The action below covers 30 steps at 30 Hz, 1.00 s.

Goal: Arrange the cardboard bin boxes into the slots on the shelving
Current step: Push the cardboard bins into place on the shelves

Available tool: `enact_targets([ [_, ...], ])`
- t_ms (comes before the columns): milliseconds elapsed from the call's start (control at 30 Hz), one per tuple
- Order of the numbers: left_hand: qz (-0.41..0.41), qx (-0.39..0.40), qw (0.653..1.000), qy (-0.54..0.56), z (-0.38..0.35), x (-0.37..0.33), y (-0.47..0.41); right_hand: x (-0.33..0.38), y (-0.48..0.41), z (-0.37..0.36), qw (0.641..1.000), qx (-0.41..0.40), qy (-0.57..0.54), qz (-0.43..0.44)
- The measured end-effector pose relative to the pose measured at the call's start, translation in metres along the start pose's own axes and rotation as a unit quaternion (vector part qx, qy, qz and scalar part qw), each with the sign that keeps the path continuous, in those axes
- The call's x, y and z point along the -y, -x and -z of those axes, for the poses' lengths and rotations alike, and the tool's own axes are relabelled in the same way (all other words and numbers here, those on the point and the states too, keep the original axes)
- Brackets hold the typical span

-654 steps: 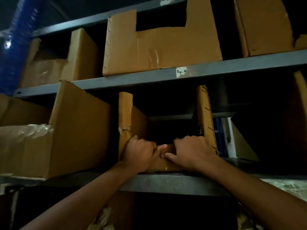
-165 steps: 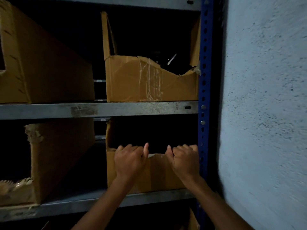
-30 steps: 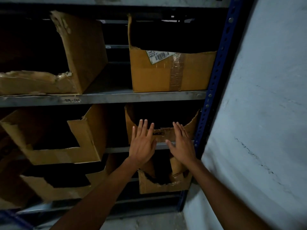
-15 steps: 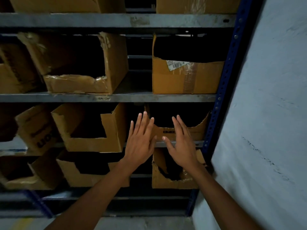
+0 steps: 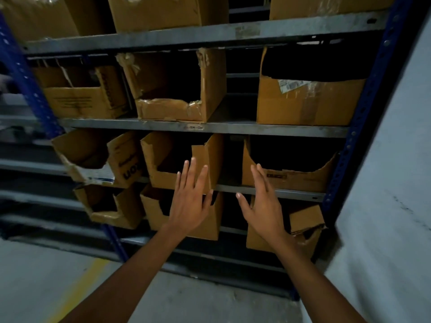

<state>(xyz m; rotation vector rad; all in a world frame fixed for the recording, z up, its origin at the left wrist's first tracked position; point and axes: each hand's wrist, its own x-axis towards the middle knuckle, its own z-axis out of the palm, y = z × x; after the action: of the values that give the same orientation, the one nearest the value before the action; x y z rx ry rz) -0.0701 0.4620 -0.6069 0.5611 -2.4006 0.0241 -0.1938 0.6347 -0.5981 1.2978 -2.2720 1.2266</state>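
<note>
Blue-posted metal shelving [image 5: 268, 190] holds rows of worn cardboard bin boxes. My left hand [image 5: 191, 199] is flat and empty, fingers spread, in front of the middle bin box [image 5: 161, 169] on the third shelf. My right hand [image 5: 263, 201] is empty too, fingers apart, in front of the gap beside the right bin box [image 5: 300, 180] with a torn front. Below them sit a lower middle bin box [image 5: 154, 213] and a crumpled lower right bin box [image 5: 305, 224]. Neither hand touches a box.
A grey wall [image 5: 384, 183] stands close on the right of the blue post [image 5: 356, 127]. Tilted torn bins [image 5: 93, 155] hang over the shelf edge at the left. The concrete floor [image 5: 70, 276] with a yellow line lies below.
Both hands have pulled back off the right bin box and moved left. The view has drawn back and shifted left, showing more shelves and bins.
</note>
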Motion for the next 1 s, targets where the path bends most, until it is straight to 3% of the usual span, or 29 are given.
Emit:
enact_targets([
  [300, 0.018, -0.013, 1.0, 0.019, 0.001, 0.064, 0.006, 0.033, -0.007, -0.038, 1.0, 0.008, 0.01, 0.001],
  [533, 0.005, -0.012, 0.999, 0.047, -0.026, 0.145, -0.017, 0.056, -0.046, -0.112, 0.998, 0.013, 0.041, -0.043],
  [767, -0.04, 0.038, 0.997, 0.058, -0.057, 0.232, -0.031, 0.085, -0.078, -0.21, 0.994, 0.041, 0.072, -0.075],
  [1000, -0.083, 0.08, 0.99, 0.076, -0.087, 0.272, -0.05, 0.08, -0.096, -0.258, 0.985, 0.074, 0.129, -0.084],
])
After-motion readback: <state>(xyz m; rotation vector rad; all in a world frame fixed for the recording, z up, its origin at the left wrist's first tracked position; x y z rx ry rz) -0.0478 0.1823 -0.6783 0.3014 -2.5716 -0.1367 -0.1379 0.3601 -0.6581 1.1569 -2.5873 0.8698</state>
